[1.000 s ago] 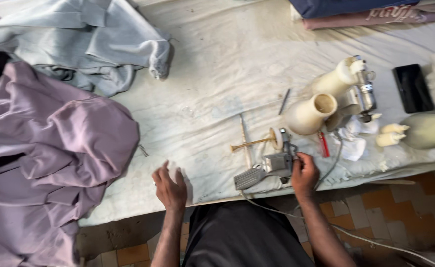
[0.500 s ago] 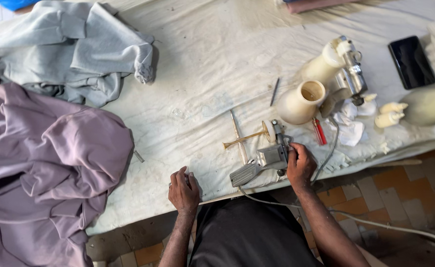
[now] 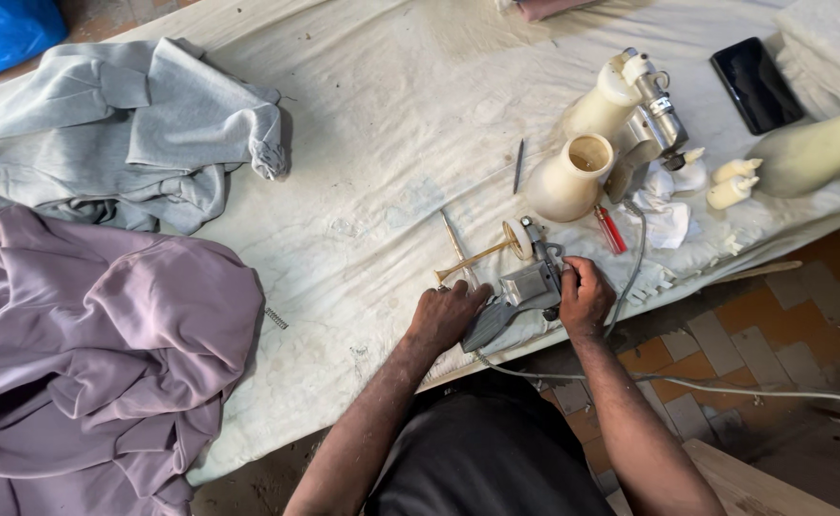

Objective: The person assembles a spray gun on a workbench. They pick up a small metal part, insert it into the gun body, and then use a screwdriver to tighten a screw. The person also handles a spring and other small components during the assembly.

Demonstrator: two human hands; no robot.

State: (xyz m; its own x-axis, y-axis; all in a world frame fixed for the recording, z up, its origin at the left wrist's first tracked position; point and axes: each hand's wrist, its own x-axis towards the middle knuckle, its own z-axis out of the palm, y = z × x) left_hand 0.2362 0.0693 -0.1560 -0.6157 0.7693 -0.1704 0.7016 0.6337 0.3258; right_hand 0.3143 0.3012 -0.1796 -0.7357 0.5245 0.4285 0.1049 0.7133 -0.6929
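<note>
Work surface: table under a stained off-white cloth (image 3: 382, 143). On it: crumpled grey sweatshirt (image 3: 124, 134) top left, lilac hooded garment (image 3: 86, 344) left, small metal spring (image 3: 277, 318) just beside it, cream plastic thread cones (image 3: 565, 180), black phone (image 3: 754, 84), red lighter (image 3: 612, 229), grey metal hand tool (image 3: 520, 291) at near edge.

Both forearms bare, reaching up from bottom edge and converging twd near edge of bench. Left hand (image 3: 447, 313) palm down, fingers curled loosely, knuckles up. Right hand (image 3: 584, 298) just beside it, fingers bent in a grip, wrist straight.
</note>
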